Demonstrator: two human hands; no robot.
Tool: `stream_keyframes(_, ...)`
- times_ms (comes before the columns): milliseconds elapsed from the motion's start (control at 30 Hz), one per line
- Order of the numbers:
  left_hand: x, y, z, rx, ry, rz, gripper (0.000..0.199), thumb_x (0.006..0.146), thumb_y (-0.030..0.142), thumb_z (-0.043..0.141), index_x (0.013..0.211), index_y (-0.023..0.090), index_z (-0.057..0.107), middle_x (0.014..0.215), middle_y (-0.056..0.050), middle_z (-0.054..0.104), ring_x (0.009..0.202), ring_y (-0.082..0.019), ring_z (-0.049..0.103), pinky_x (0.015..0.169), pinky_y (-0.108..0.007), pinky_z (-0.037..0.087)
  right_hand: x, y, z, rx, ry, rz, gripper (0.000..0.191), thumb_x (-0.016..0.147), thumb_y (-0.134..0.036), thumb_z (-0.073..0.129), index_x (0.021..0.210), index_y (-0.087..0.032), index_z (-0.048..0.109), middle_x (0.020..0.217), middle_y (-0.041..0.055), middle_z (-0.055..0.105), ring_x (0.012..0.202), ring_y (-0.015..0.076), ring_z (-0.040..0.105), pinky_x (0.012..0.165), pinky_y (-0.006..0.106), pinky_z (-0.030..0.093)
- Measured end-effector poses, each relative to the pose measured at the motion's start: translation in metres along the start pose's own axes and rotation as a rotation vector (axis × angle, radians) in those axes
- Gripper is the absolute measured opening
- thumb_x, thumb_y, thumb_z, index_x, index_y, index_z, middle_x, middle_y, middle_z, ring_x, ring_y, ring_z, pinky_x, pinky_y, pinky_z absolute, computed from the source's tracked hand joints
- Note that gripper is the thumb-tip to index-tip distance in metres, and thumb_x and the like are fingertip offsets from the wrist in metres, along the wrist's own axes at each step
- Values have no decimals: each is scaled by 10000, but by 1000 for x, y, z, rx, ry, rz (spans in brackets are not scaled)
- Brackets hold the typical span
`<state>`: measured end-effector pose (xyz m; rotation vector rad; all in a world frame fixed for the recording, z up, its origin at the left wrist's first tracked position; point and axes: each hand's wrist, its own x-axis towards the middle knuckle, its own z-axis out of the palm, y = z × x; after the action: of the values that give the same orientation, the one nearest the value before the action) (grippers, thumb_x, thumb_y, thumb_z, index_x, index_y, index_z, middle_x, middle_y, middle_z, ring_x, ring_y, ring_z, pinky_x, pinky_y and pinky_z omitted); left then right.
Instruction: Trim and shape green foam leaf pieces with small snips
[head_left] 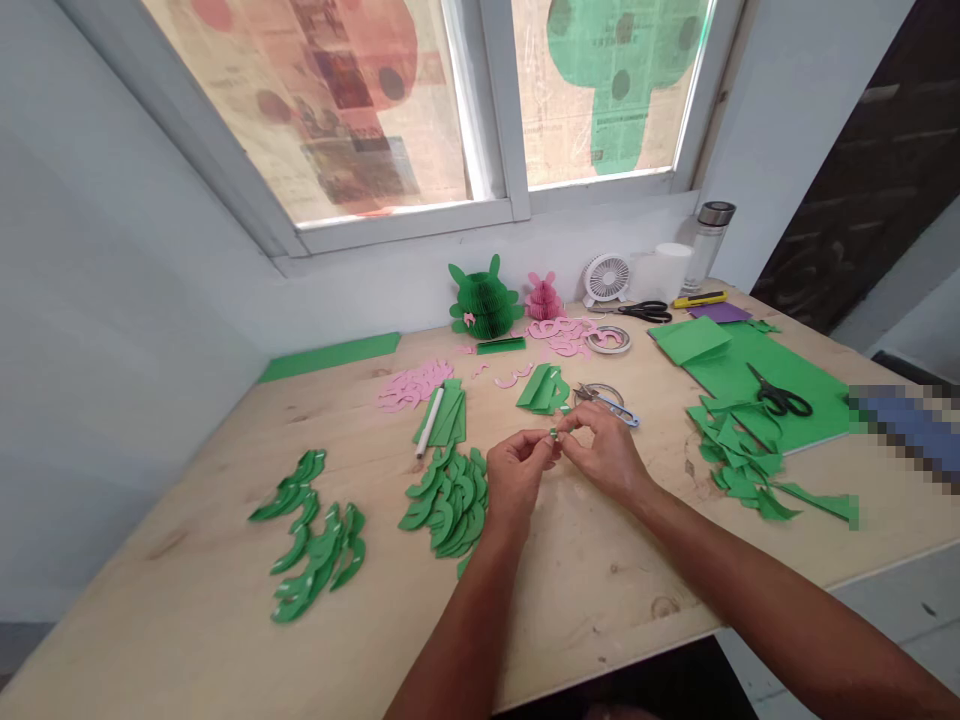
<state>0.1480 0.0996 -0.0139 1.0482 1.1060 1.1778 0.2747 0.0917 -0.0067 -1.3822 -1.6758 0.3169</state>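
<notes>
My left hand point(519, 462) is closed in a pinch on a small green paper piece point(553, 433), most of it hidden by the fingers. Close against it, my right hand point(606, 448) pinches the same piece at fingertip level. Just beyond the fingers lie folded green paper pieces point(536, 388) with scalloped edges and a roll of tape point(600, 395), beside small thread snips point(626, 412) with a light blue handle. A heap of curved green paper cutouts point(450, 505) spreads next to my left wrist.
Curved green strips with whitish patches point(322, 550) lie at left. A white pen point(430, 422) rests on green paper rectangles. Pink cutouts point(416, 385), a green honeycomb paper figure point(486, 300) and a small fan point(607, 278) stand farther back. Black scissors point(784, 398) and green scraps point(739, 450) are at right.
</notes>
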Motion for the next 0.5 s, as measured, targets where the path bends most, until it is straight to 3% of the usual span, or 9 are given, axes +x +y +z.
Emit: stream_keyframes(500, 0, -1, 0, 20, 10, 18, 123, 615, 245, 663, 653, 130, 685, 571, -19, 648, 557, -118, 590, 557, -220, 469, -1, -1, 0, -8, -1, 1, 102, 702, -106, 536, 663, -195, 566, 716, 17, 617, 761, 184, 545, 726, 317, 399)
